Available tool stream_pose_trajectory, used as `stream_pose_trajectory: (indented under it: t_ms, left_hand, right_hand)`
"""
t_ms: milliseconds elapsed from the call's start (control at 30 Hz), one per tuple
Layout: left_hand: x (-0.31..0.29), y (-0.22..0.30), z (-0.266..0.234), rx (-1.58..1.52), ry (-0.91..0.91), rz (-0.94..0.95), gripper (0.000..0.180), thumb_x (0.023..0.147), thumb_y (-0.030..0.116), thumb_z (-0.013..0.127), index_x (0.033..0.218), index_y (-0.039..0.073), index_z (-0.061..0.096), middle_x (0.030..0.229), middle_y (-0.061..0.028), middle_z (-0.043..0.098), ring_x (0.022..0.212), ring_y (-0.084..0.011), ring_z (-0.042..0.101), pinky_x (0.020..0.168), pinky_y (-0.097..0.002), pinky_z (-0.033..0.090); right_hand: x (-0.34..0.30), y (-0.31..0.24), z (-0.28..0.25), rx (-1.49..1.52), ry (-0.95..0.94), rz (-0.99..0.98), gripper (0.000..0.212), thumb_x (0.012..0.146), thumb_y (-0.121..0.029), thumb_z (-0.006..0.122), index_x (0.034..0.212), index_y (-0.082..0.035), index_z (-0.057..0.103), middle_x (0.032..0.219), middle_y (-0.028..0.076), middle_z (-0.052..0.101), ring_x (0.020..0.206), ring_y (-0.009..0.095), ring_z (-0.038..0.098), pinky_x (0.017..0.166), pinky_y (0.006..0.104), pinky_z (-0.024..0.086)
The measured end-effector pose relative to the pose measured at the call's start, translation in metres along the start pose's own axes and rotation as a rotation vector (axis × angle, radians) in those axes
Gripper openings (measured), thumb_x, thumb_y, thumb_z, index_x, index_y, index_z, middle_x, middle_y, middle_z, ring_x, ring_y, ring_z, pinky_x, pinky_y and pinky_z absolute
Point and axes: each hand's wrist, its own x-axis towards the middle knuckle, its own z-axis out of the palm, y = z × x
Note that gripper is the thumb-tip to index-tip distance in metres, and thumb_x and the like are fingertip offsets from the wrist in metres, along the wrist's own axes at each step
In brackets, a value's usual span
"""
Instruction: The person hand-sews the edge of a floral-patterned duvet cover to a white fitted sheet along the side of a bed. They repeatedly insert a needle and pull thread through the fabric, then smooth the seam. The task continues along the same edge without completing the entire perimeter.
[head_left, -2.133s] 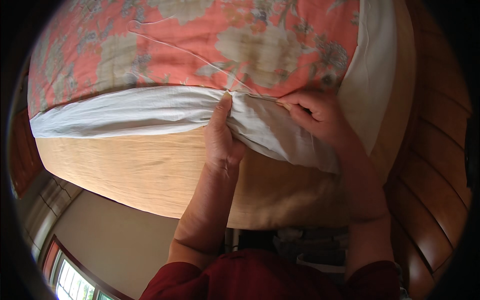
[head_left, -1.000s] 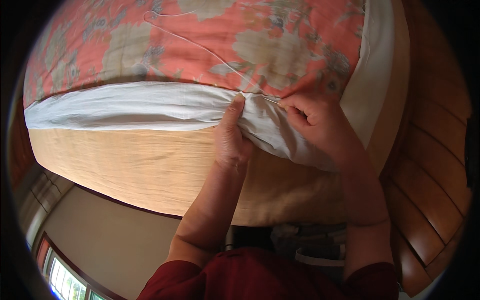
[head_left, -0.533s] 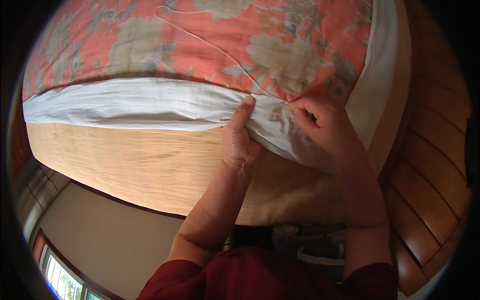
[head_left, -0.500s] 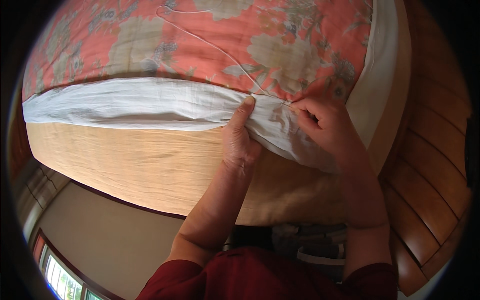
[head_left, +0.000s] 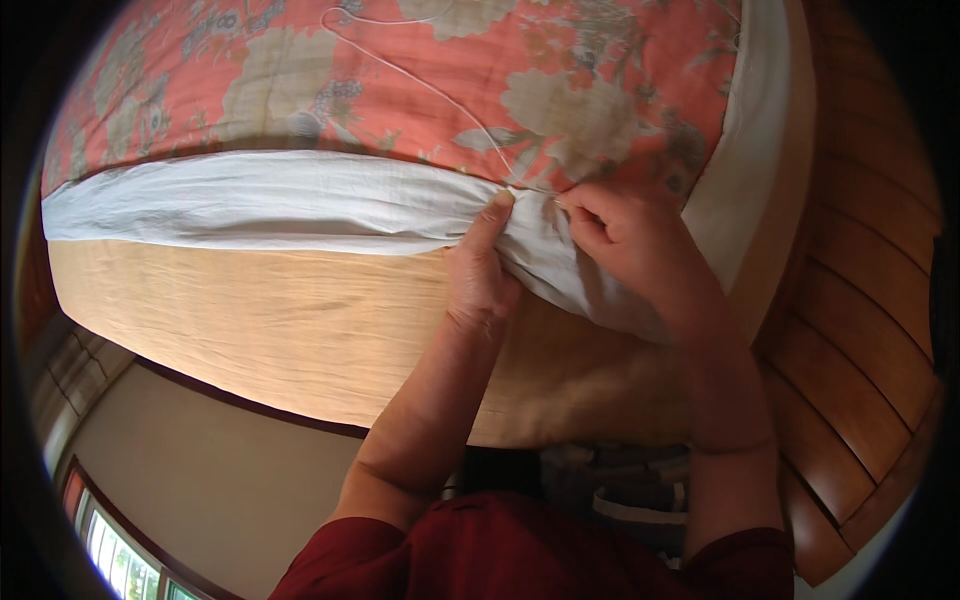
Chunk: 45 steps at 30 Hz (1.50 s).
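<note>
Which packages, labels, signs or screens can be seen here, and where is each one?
None in view. Only the quilt, its white edge, a white thread, the left hand and right hand pinching that edge.

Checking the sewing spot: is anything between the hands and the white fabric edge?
Nothing visible. The left hand presses on the white fabric edge and the right hand pinches it beside the thread.

view: head, single fisheye | looks steeply down from the person's head | close over the bed (head_left: 300,340) edge | forearms enter from lower edge | rim bends straight lines
</note>
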Motion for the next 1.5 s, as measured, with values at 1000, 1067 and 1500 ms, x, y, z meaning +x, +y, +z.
stream_pose_trajectory:
  t_ms: [1000,1067,1500]
  left_hand:
    - [-0.001,0.013,0.035,-0.008,-0.028,-0.080,0.041,0.092,0.033,0.044,0.120,0.003,0.049,0.112,-0.0098,0.058,0.101,-0.0234,0.055,0.088,-0.0380,0.044]
    - [0.000,0.013,0.034,-0.017,-0.033,-0.097,0.040,0.092,0.032,0.044,0.119,0.003,0.050,0.111,-0.0097,0.058,0.100,-0.0230,0.056,0.087,-0.0375,0.044]
    - [0.004,0.016,0.021,-0.089,-0.027,-0.172,0.031,0.088,0.025,0.056,0.110,0.002,0.055,0.104,-0.0092,0.062,0.094,-0.0213,0.059,0.085,-0.0360,0.048]
  right_hand:
    - [-0.022,0.042,0.015,0.339,0.028,0.021,0.017,0.086,0.001,0.053,0.100,-0.001,0.062,0.085,0.003,0.063,0.076,0.008,0.056,0.068,0.0222,0.045]
    - [-0.022,0.045,0.019,0.332,0.022,0.011,0.017,0.087,0.001,0.051,0.101,-0.001,0.060,0.088,0.003,0.062,0.078,0.009,0.056,0.070,0.0222,0.045]
    - [-0.012,0.035,0.023,0.275,0.012,0.085,0.009,0.089,-0.001,0.050,0.096,0.000,0.057,0.086,0.006,0.060,0.080,0.010,0.056,0.072,0.0234,0.045]
